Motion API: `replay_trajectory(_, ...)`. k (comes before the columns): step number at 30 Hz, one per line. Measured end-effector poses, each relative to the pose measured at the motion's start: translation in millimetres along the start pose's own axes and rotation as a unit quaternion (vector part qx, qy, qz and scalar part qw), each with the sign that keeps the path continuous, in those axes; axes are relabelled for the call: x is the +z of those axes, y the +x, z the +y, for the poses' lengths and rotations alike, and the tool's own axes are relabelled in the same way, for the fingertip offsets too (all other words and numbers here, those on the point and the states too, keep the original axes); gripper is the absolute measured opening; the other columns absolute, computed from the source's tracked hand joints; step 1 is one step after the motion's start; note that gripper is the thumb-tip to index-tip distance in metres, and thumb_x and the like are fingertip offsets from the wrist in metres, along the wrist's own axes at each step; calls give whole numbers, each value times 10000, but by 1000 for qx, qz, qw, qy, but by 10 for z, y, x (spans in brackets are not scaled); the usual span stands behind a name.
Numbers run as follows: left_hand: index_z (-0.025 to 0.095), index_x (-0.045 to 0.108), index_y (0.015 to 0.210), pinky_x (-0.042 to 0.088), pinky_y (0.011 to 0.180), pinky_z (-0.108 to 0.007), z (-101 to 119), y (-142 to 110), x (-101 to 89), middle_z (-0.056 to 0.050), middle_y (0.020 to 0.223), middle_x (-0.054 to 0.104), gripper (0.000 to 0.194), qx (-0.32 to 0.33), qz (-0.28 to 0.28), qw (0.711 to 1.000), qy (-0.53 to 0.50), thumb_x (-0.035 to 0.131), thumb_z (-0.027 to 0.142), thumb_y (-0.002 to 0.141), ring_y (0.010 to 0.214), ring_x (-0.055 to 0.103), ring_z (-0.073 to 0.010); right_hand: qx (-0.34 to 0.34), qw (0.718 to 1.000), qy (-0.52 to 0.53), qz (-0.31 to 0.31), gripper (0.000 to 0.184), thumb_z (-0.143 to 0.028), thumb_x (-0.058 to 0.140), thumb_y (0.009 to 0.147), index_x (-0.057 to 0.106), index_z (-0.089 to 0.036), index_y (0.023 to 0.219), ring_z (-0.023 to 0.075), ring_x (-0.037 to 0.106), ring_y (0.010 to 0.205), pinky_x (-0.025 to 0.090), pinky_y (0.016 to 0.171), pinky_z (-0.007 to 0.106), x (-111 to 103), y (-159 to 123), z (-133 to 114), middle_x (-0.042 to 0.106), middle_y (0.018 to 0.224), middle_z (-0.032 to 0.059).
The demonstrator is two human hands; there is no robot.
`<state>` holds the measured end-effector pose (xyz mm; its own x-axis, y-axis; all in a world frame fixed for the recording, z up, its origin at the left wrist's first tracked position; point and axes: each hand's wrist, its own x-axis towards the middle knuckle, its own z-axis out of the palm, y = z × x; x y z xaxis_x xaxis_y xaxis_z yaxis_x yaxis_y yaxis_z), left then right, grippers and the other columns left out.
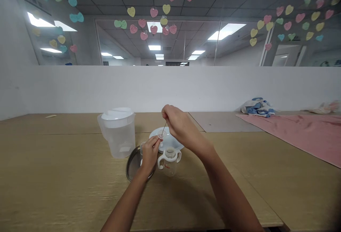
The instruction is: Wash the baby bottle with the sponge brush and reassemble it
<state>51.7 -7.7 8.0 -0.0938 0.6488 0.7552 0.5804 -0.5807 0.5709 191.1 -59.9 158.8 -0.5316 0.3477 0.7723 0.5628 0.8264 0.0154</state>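
Observation:
My left hand is closed on a small, clear, round piece, held up above a pale blue plate. It looks like a baby bottle's nipple or cap, but its exact kind is unclear. Above it, my right hand pinches a thin, dark rod whose lower end points down into the round piece. The rod's tip is too small to make out. Just below the hands stands an uncapped clear baby bottle with two white handles. A dark metal tray lies partly hidden under my left hand.
A translucent lidded pitcher stands left of the tray. On the right, a pink cloth covers part of the table, with a crumpled blue-and-white cloth behind it. A white wall borders the back.

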Motion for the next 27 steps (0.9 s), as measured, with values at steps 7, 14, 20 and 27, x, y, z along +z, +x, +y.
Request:
replay_trajectory(7,197,673,889,451,795,-269,-52,16,1,-41,937,688,231,-18,-7,1000,20,454,255,845,856,616,-159,46,976,13,211,123,-84,379,815,438,-191,816,104,442,620,358,568,236,-444,-78,92,495,754,8)
replay_trajectory(14,182,701,850,428,855,-302,-115,173,62,-74,1008,662,183,-64,-138,982,112,532,173,780,911,604,-186,121,974,44,185,67,-141,448,784,497,-186,772,97,461,584,371,553,225,-350,-71,619,531,697,-10)
replay_trajectory(20,159,695,667,434,736,-305,-91,388,99,-98,746,692,72,-73,-230,965,106,634,128,647,738,619,-217,136,984,75,86,97,-131,439,768,513,-187,742,98,478,600,342,560,210,-20,12,734,557,679,-17)
replay_trajectory(27,156,638,749,436,665,-267,-29,577,-18,-69,734,671,268,-96,-146,984,20,435,322,803,637,598,-162,190,977,-14,97,103,-131,434,765,517,-190,753,117,491,610,320,571,224,25,13,752,580,702,-2)
